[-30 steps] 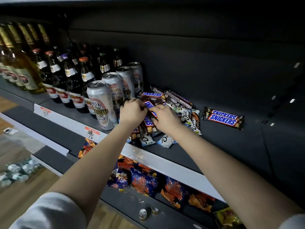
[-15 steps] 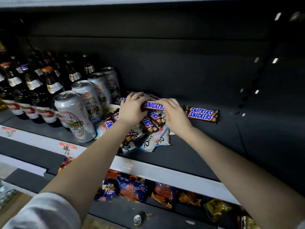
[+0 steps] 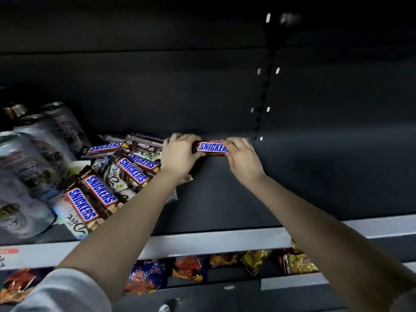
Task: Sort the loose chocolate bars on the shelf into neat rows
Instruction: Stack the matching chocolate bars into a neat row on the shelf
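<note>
Starting nearest: snack bags on lower tier at 6 o'clock, not part of job. Main shelf bare at centre, prob. room for rows. Jumbled pile of Snickers + Dove bars at 9 o'clock of hands, beside beer cans. L hand & R hand each pinch one end of Snickers bar; two-end grip likely keeps it level, square to back wall. Bar at 12 o'clock, deep on shelf, apart from pile.
</note>
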Demonstrator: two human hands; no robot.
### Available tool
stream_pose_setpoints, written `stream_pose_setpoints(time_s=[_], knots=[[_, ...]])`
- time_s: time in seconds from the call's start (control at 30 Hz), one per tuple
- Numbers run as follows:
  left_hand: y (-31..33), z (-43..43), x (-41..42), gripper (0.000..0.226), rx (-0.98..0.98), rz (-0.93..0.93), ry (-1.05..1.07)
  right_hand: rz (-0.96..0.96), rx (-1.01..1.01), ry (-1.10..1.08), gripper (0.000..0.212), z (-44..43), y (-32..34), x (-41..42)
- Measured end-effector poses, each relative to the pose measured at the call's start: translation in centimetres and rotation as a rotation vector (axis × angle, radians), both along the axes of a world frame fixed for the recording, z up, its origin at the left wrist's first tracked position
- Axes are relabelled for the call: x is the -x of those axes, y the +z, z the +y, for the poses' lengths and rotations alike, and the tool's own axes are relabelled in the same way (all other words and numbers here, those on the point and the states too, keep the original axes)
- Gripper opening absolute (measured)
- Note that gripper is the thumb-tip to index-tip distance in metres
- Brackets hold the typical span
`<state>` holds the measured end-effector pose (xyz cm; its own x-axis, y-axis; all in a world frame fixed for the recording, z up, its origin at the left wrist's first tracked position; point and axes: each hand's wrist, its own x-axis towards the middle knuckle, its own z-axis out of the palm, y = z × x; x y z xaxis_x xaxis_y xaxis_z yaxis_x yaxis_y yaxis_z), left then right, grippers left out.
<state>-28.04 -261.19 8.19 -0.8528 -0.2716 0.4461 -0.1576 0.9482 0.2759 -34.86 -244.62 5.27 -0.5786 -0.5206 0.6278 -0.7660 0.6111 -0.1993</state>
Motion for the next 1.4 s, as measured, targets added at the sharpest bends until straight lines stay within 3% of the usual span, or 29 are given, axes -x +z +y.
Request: stream_pose_setpoints(time_s=[0.27,0.6,0.9,1.4], knots=[[-3.2,2.7,0.9,0.034,-0.036,-0.069,0.039,-0.08,-0.084,-0.087,0.039,2.0,-1.4,-0.3],[-4.8,2.6,0.6,0.042,-0.088,-0.089,0.112,-0.244,-0.082,-0.04,0.044,0.5,-1.8,0.0],[-5.2,2.7,0.9,0.04,-0.115,-0.046,0.164,-0.201,-0.001,-0.111,0.029,-0.2,-2.6,0.2],[-5.0,2.8,0.8,0.039,-0.101,-0.038,0.175,-0.212,-0.026,-0.119,0.035,-0.1,-2.8,0.6]])
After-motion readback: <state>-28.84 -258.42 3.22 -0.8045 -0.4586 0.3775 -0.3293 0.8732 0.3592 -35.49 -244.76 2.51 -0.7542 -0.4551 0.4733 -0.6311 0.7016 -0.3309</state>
